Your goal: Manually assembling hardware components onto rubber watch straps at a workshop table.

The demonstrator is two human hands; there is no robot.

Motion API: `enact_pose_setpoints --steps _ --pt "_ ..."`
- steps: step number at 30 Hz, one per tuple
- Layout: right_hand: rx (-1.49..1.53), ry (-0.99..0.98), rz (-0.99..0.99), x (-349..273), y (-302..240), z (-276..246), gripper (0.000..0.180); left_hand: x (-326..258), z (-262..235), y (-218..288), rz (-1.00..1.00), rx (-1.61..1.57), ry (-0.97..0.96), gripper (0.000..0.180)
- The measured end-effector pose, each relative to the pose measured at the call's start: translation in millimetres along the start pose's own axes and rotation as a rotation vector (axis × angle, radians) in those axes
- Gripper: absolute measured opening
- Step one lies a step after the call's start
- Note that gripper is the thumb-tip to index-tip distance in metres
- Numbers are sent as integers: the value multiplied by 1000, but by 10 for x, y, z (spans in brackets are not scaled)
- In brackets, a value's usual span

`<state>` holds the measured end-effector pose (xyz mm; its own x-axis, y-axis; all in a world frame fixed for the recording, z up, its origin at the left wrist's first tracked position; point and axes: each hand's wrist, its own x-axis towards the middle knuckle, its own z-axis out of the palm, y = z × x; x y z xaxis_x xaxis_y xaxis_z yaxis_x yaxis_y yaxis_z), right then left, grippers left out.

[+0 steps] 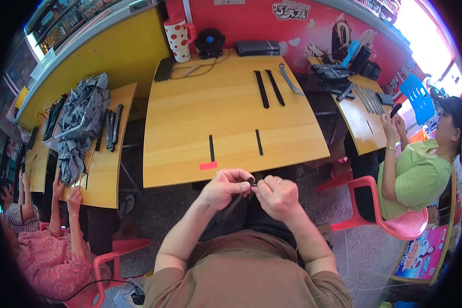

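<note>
Just past the near edge of the table [231, 102], my left hand [225, 189] and my right hand [277, 196] meet. Both are closed, fingertips pinching a dark strap [234, 206], part of which hangs below my left hand. My fingers hide the pinched part. On the tabletop ahead, two short black strips [212, 149] lie apart, pointing away from me. A small red piece [208, 166] sits by the near end of the left strip. Farther back rest two longer black straps [262, 89] and a curved grey strap [291, 79].
A red-dotted tumbler [178, 40], a black fan [210, 42], a phone [164, 69] and a dark case [257, 48] line the back edge. At right, a person in green [417, 179] handles a black piece. At left, a person in pink [56, 262] sits by piled grey fabric [84, 108].
</note>
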<state>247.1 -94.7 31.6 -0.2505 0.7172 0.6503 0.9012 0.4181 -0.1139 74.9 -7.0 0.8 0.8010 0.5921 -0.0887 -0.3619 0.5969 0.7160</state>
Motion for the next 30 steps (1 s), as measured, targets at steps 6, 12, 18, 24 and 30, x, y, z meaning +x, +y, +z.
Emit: enact_pose_setpoints --steps 6,12,18,24,30 --pt "-10 -163 -163 216 110 -246 17 -18 24 151 -46 156 -39 16" --pt "-275 -121 -214 182 -62 -157 13 -56 46 47 59 61 36 13" --pt "-275 30 -71 -63 -142 13 18 -69 20 -135 105 -63 117 11" --pt "-269 39 -107 -95 -72 53 24 0 69 -195 157 -86 203 13" --pt "33 102 81 -54 -80 16 26 78 82 -85 197 -74 185 14"
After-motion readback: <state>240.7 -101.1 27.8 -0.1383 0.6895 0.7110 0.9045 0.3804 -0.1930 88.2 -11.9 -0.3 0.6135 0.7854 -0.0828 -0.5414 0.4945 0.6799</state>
